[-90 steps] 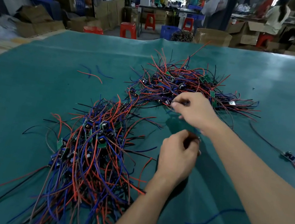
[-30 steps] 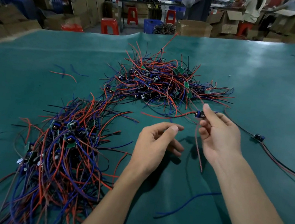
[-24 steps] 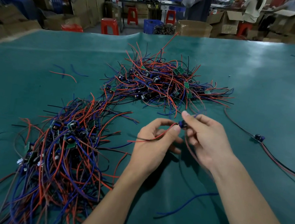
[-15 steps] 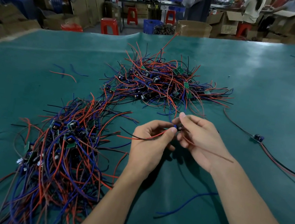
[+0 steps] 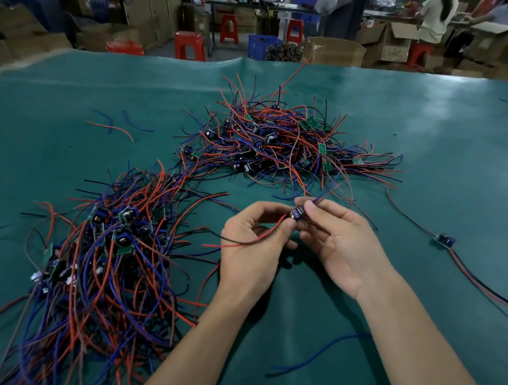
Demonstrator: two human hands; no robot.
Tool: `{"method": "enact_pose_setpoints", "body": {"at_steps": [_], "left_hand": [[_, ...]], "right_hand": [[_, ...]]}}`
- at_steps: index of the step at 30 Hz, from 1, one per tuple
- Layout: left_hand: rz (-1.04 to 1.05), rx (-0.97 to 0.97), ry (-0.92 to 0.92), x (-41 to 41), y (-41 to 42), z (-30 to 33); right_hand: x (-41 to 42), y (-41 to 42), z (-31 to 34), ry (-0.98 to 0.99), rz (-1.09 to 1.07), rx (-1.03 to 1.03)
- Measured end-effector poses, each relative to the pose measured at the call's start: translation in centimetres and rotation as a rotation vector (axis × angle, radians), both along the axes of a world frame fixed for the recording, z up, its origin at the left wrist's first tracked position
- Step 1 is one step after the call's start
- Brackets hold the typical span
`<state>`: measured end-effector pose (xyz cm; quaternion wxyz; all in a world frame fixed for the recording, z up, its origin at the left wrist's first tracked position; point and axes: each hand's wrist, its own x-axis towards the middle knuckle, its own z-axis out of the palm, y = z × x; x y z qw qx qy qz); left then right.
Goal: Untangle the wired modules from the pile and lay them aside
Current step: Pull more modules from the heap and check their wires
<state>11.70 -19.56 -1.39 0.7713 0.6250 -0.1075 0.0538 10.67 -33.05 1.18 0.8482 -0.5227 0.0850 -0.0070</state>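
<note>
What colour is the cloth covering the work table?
Teal green work-table cloth, seen in the head view.

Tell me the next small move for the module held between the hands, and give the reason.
Probably carry the module right and lay it by the lone module on the green mat. Both the left hand and right hand pinch it, and its red and black wires hang free of both piles.
</note>
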Motion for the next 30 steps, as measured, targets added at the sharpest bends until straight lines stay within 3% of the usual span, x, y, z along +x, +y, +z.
{"method": "enact_pose_setpoints", "body": {"at_steps": [6, 15, 24, 30], "left_hand": [[-0.08, 0.0, 0.124, -0.4, -0.1, 0.7], [-0.224, 0.112, 0.137, -0.6, 0.3, 0.6], [-0.28, 0.244, 0.08, -0.5, 0.1, 0.4], [-0.305, 0.299, 0.061, -0.5, 0.0, 0.1]], "right_hand": [[0.0, -0.7, 0.4, 0.002, 0.008, 0.051], [-0.2, -1.4, 0.4, -0.038, 0.028, -0.184], [1.0, -3.5, -0.8, -0.182, -0.522, -0.659], [0.7, -6.3, -0.4, -0.19, -0.902, -0.589]]}}
